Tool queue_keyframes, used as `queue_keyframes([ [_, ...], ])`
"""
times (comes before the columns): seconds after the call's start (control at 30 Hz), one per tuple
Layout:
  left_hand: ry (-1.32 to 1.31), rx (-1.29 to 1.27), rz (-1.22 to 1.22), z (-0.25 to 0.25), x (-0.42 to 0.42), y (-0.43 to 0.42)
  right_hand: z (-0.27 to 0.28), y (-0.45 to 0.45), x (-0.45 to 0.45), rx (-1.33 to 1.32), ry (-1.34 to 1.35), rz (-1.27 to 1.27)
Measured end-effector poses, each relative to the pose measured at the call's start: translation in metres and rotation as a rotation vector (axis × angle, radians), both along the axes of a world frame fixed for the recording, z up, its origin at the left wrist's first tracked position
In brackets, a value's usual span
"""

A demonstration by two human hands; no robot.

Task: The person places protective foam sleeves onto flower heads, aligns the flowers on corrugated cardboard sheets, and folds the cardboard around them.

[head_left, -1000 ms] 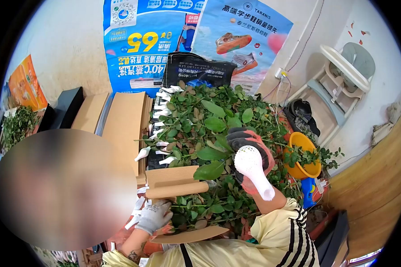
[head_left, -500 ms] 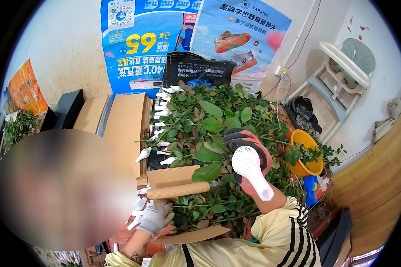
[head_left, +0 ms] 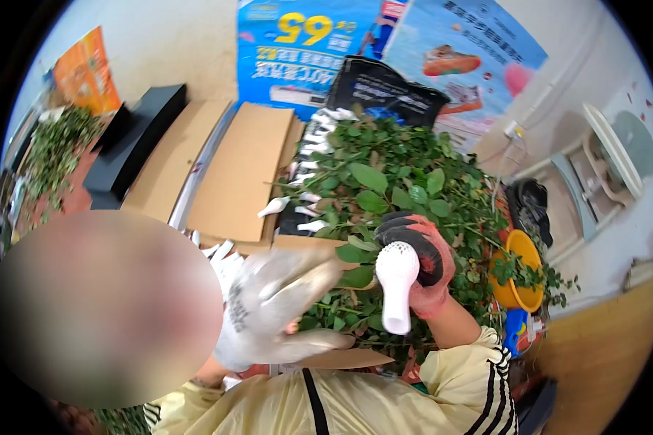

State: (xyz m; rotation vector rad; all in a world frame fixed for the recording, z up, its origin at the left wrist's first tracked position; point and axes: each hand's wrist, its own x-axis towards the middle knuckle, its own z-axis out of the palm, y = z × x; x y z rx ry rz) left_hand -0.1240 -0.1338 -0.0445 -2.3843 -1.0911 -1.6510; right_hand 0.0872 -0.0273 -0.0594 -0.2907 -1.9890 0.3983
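Note:
My right hand point(head_left: 429, 261), in a red and black glove, is closed round a leafy stem whose head sits in a white mesh net point(head_left: 397, 286); the bloom inside is hidden. Large green leaves point(head_left: 368, 201) show to the left of and beyond that hand. My left hand point(head_left: 272, 308), in a pale grey glove, is raised to the left of the net, fingers stretched and thumb apart, smeared by motion. It holds nothing that I can see. Behind both hands lies a heap of leafy stems point(head_left: 428, 167), with white-netted heads point(head_left: 315, 148) lined up along its left side.
Brown cardboard sheets point(head_left: 243, 170) and a dark box point(head_left: 138, 145) are at the left. A yellow basket point(head_left: 516, 272) stands at the right, with a high chair point(head_left: 602, 167) beyond it. A black sack point(head_left: 384, 90) leans at the back. A blurred oval hides the lower left.
My left hand has risen from beside the cardboard roll and opened towards the netted head. My right hand still grips the stem, with the net now hanging more upright. The view has shifted left.

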Motion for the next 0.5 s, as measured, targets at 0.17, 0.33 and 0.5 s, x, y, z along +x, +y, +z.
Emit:
queue_keyframes([
  [0.17,0.11,-0.028,-0.157,0.018,0.021,0.02,-0.016,-0.006,-0.014,0.095,-0.056,0.025],
  [0.33,-0.01,-0.08,-0.206,0.008,0.017,0.013,-0.009,-0.013,-0.008,0.167,-0.267,-0.034],
  [0.5,-0.15,0.008,-0.266,0.002,0.002,0.001,-0.017,-0.013,-0.002,0.221,-0.267,-0.064],
])
